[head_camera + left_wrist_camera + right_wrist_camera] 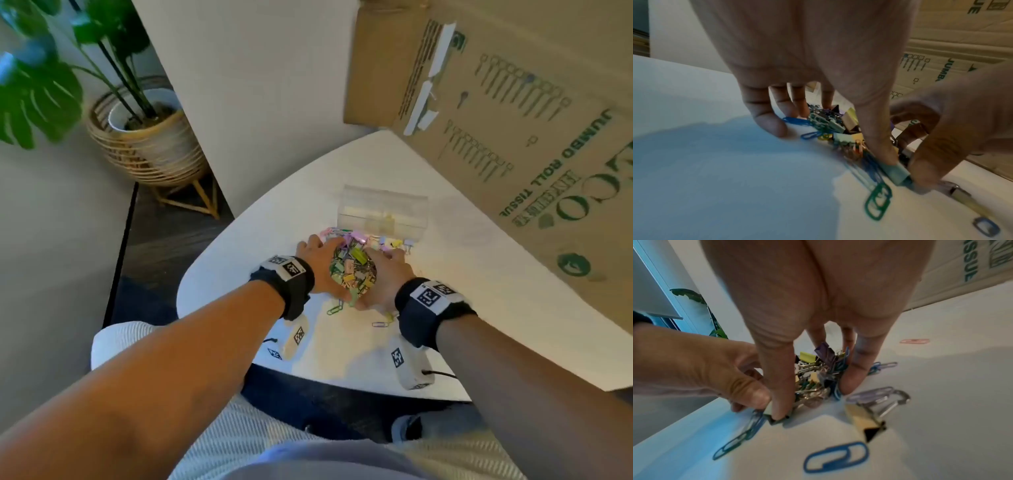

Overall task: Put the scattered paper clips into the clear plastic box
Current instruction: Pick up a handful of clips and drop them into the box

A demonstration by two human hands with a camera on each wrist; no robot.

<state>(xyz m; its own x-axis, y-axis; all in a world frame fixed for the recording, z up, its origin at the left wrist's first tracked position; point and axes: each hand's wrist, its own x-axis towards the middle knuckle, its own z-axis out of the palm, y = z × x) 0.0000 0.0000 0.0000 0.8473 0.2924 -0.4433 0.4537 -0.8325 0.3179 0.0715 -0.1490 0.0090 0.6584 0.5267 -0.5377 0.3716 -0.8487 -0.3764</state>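
A heap of coloured paper clips and small binder clips (352, 270) lies on the white table (479, 291). My left hand (315, 263) and right hand (388, 274) cup it from either side, fingers curled round it, fingertips on the tabletop and thumbs meeting at the near side. Just behind the heap stands the clear plastic box (383, 212), with more pastel clips (387, 242) along its front. Outside the hands lie a green clip (334, 310) and a lilac clip (380, 323). The right wrist view shows a loose blue clip (836, 456) and a yellow binder clip (863, 420).
A large cardboard box (513, 120) leans over the table's right and back. A white panel (257, 102) rises behind the table. A potted plant in a wicker basket (147, 144) stands on the floor at the left. The table's rounded front edge (342, 385) is close to my knees.
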